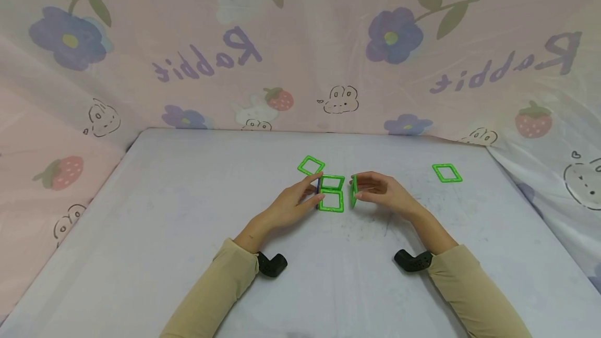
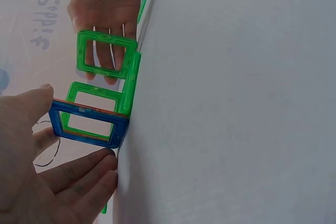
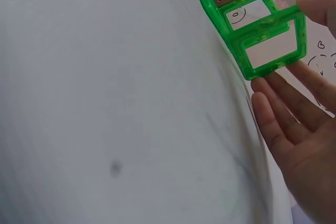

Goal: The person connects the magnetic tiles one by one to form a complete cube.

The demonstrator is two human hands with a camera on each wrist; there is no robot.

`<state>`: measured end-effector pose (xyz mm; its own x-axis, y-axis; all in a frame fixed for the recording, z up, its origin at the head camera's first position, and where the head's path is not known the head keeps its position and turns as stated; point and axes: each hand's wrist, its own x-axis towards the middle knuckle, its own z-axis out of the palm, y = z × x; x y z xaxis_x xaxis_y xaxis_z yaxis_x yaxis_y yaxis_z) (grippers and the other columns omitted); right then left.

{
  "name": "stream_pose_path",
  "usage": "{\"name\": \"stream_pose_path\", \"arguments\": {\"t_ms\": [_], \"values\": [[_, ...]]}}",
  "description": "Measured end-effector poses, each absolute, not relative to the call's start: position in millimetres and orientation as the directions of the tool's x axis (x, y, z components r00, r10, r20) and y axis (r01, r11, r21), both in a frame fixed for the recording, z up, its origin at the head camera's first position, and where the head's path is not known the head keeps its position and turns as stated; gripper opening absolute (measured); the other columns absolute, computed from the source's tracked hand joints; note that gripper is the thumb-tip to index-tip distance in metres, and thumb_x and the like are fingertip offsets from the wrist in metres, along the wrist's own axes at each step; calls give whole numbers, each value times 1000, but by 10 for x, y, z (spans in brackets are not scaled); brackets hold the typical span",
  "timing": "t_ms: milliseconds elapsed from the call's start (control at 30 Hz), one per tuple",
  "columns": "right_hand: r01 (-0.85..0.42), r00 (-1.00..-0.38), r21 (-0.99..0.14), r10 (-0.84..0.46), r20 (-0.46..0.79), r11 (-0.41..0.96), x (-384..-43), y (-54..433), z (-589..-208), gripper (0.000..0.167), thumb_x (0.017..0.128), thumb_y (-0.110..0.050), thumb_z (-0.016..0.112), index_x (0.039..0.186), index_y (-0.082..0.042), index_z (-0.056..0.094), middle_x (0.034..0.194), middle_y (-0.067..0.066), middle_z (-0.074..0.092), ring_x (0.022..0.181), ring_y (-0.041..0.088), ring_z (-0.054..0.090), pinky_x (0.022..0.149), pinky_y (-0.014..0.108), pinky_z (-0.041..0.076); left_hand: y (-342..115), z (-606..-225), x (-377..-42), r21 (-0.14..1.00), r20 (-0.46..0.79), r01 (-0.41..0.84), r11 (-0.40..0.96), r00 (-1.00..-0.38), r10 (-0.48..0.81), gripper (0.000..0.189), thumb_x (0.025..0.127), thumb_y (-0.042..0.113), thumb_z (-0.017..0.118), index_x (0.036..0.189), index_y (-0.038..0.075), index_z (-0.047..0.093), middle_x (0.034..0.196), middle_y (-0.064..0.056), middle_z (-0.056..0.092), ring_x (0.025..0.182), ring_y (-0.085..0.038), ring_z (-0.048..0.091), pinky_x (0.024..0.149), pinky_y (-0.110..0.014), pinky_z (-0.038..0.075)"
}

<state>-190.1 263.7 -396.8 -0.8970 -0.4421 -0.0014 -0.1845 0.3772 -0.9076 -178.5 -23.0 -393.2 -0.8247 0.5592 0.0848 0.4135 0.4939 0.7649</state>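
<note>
My left hand (image 1: 288, 207) pinches an upright blue magnetic tile (image 2: 86, 139), with an orange edge, between thumb and fingers. It stands along the left side of a flat green square tile (image 1: 331, 210). At that square's far edge another green tile (image 1: 332, 177) stands up. My right hand (image 1: 389, 193) grips a third green tile (image 1: 354, 192) by its edges, thumb on one side and fingers on the other. That tile is held upright, a small gap to the right of the flat square in the head view.
A loose green tile (image 1: 311, 157) lies just beyond the left hand's fingertips. Farther right on the white tabletop (image 1: 188, 223) lies another green diamond-shaped tile (image 1: 447, 173). A printed curtain (image 1: 300, 67) hangs behind the far edge and along both sides.
</note>
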Motion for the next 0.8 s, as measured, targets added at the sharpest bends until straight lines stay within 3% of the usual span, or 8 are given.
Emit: {"name": "stream_pose_path", "arguments": {"t_ms": [167, 600, 800], "values": [[-171, -884, -927, -467, -5, 333, -1899, 2618, -3971, 49, 90, -14, 68, 134, -2, 50, 132, 19, 56, 117, 24, 57, 91, 24, 49, -228, -3934, -1786, 766, 84, 411, 494, -826, 557, 57, 100, 33, 51, 151, 20, 28, 128, -12, 60, 123, -24, 55, 106, -38, 39], [-177, -863, -936, -506, -1, 304, -1904, 2579, -3985, 50, 89, -13, 68, 133, 1, 49, 129, 22, 56, 115, 21, 59, 92, 24, 49, -222, -3938, -1798, 770, 78, 408, 491, -824, 562, 57, 100, 33, 50, 151, 21, 29, 129, -12, 60, 123, -23, 54, 106, -38, 40], [-169, -859, -942, -512, -3, 289, -1901, 2534, -3982, 50, 89, -13, 69, 133, 1, 49, 129, 23, 55, 118, 34, 56, 92, 25, 49, -232, -3940, -1787, 771, 76, 405, 492, -826, 559, 57, 100, 34, 50, 151, 17, 29, 129, -12, 60, 123, -25, 55, 105, -40, 40]]}}
